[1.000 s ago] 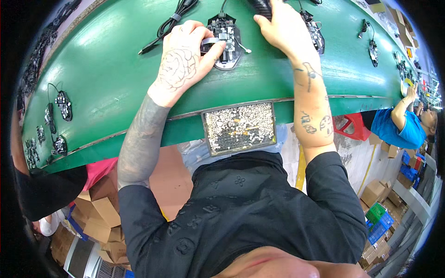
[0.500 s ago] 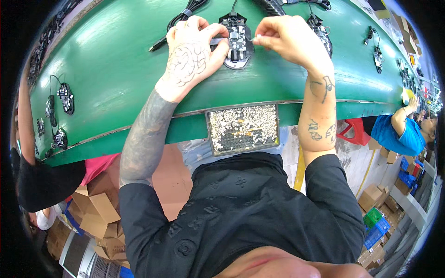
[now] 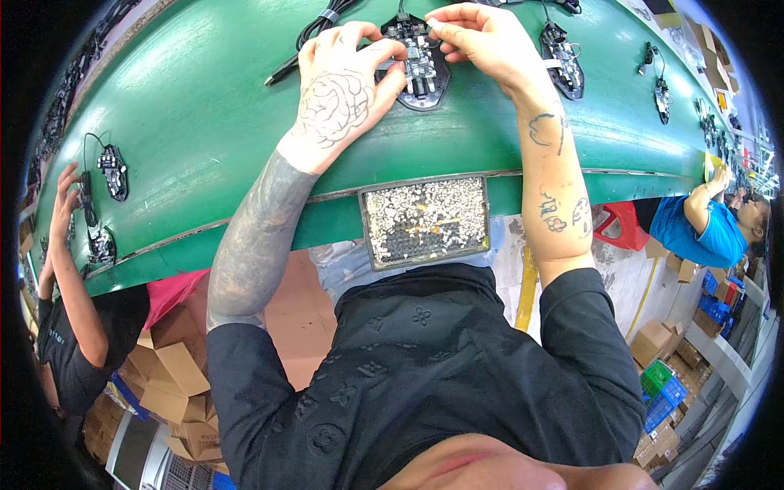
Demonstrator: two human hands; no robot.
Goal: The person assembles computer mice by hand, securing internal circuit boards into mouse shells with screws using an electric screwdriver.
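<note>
An opened computer mouse [image 3: 426, 94] with its circuit board bare lies on the green workbench [image 3: 474, 139], its cable leading off the far end. My left hand [image 3: 347, 86] reaches in from the left, thumb and forefinger curled together at the mouse's left edge. Above the far right corner of the board, my right hand [image 3: 490, 49] is closed in a pinch. A tiny whitish bit shows at its fingertips, too small to name. At the bench's near edge, in front of my body, sits a black tray [image 3: 367, 233] of many small white pieces.
A bundled black cable [image 3: 320, 34] lies beyond my left hand. More opened mice rest to the right [image 3: 563, 73] and left [image 3: 113, 170]. A person in black [image 3: 90, 335] works at left, another in blue [image 3: 694, 233] at right. Cardboard boxes [image 3: 175, 371] stand on the floor.
My right hand has moved up and left, from beside the mouse's right edge to its far end. The mouse has shifted slightly away from me. The person at left has raised an arm over the bench.
</note>
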